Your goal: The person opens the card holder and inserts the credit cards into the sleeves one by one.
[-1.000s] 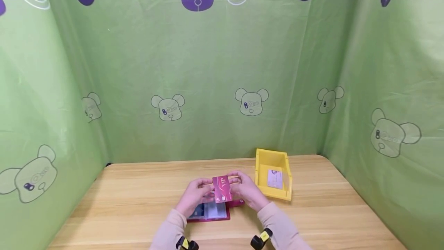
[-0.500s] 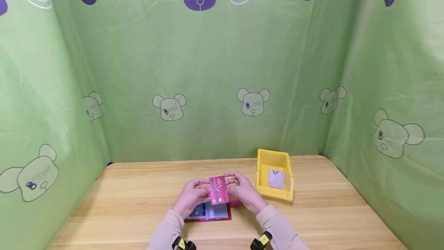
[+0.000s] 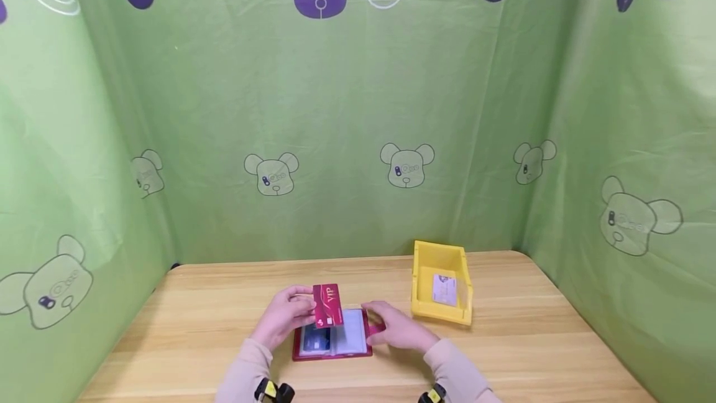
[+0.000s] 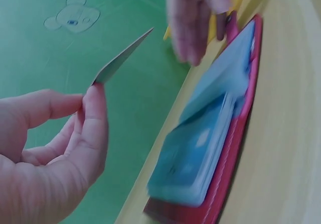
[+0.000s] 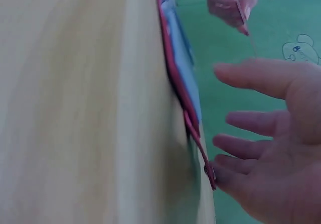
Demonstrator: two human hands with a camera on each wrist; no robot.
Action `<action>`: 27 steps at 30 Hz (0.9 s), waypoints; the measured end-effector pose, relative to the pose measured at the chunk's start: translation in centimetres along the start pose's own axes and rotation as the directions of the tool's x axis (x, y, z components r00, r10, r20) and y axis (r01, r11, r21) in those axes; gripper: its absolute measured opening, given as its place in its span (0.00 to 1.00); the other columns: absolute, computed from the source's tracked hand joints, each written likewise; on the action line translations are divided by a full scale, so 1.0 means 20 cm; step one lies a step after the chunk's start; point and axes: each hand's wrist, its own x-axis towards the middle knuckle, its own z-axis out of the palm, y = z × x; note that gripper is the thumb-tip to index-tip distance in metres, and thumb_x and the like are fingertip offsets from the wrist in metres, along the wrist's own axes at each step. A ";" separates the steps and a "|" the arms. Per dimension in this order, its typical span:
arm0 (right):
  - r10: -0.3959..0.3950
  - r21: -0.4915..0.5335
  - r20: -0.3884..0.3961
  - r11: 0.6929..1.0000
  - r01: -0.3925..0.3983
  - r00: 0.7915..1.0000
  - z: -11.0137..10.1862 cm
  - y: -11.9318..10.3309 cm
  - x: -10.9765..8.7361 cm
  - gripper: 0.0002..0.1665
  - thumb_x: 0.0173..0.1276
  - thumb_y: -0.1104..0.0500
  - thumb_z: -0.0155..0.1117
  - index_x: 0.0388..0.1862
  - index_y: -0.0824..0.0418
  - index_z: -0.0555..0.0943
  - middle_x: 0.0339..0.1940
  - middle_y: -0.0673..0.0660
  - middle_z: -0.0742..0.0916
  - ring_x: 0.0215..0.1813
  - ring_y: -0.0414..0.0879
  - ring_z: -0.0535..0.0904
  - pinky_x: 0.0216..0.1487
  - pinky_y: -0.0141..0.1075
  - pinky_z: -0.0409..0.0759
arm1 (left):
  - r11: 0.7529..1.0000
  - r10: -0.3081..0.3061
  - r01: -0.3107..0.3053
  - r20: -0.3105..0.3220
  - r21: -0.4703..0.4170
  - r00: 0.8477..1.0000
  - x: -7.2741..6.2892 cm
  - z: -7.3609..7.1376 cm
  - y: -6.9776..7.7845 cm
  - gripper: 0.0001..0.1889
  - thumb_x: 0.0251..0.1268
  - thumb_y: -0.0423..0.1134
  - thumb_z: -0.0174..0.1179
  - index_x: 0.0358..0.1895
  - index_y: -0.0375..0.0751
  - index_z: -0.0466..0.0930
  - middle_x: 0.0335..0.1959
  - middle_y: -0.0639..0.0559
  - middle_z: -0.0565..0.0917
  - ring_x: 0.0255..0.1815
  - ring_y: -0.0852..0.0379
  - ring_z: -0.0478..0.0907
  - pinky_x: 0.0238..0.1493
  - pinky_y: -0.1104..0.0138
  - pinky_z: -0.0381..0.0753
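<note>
My left hand (image 3: 282,318) pinches a red VIP card (image 3: 327,305) between thumb and fingers; the left wrist view has this card nearly edge-on. Below it, a red card holder (image 3: 367,352) lies spread on the table, with clear plastic sleeves (image 3: 351,331) inside. A blue card (image 3: 317,339) sits in the sleeve on its left side. At the holder's right edge is my right hand (image 3: 398,327), over the snap strap (image 5: 199,151). In the right wrist view its thumb and fingers are apart with nothing held; whether it touches the strap is unclear.
A yellow bin (image 3: 440,313) stands on the table behind and right of my right hand, with a pale card (image 3: 444,290) inside. Green printed curtain (image 3: 335,222) surrounds the wooden table (image 3: 224,294) at the back and both sides.
My right hand has let go of the VIP card and moved down to the card holder's right edge. The left hand has carried the card to the left, uncovering the sleeves.
</note>
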 end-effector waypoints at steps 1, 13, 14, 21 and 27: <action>-0.010 -0.039 0.020 0.999 0.011 1.000 0.00 0.01 0.00 0.46 0.54 0.57 0.72 0.70 0.68 0.66 0.69 0.70 0.72 0.69 0.68 0.68 0.70 0.66 0.64 | 1.000 -0.001 0.001 0.010 0.012 1.000 0.00 -0.01 0.00 0.25 0.61 0.26 0.57 0.62 0.25 0.65 0.37 0.46 0.82 0.35 0.56 0.82 0.42 0.65 0.88; 0.066 -0.065 0.093 0.996 -0.060 0.993 0.03 0.02 0.00 0.53 0.48 0.56 0.74 0.72 0.68 0.63 0.75 0.71 0.64 0.75 0.70 0.59 0.73 0.67 0.56 | 0.988 -0.053 0.037 0.099 0.151 0.994 -0.01 -0.09 -0.05 0.32 0.56 0.23 0.56 0.67 0.29 0.62 0.35 0.46 0.76 0.35 0.55 0.77 0.42 0.61 0.89; 0.068 -0.065 0.092 0.996 -0.062 0.993 0.03 0.03 0.00 0.52 0.48 0.57 0.74 0.72 0.68 0.64 0.75 0.71 0.64 0.75 0.70 0.59 0.73 0.67 0.56 | 0.987 -0.056 0.040 0.095 0.157 0.994 -0.01 -0.09 -0.05 0.31 0.56 0.23 0.56 0.67 0.29 0.62 0.34 0.46 0.76 0.35 0.55 0.77 0.41 0.61 0.89; 0.085 -0.080 0.085 0.994 -0.078 0.993 0.03 0.05 0.00 0.51 0.48 0.56 0.75 0.72 0.66 0.65 0.76 0.69 0.64 0.75 0.69 0.60 0.73 0.66 0.57 | 0.981 -0.064 0.050 0.071 0.186 0.995 -0.01 -0.06 -0.06 0.29 0.56 0.22 0.56 0.63 0.28 0.62 0.35 0.44 0.78 0.34 0.53 0.80 0.40 0.61 0.89; 0.086 -0.069 0.083 0.994 -0.080 0.993 0.03 0.05 0.00 0.50 0.48 0.58 0.75 0.71 0.66 0.66 0.75 0.69 0.65 0.75 0.69 0.60 0.73 0.66 0.57 | 0.976 -0.075 0.056 0.086 0.209 0.993 -0.02 -0.04 -0.05 0.29 0.56 0.21 0.57 0.63 0.26 0.62 0.33 0.43 0.80 0.31 0.53 0.83 0.37 0.61 0.90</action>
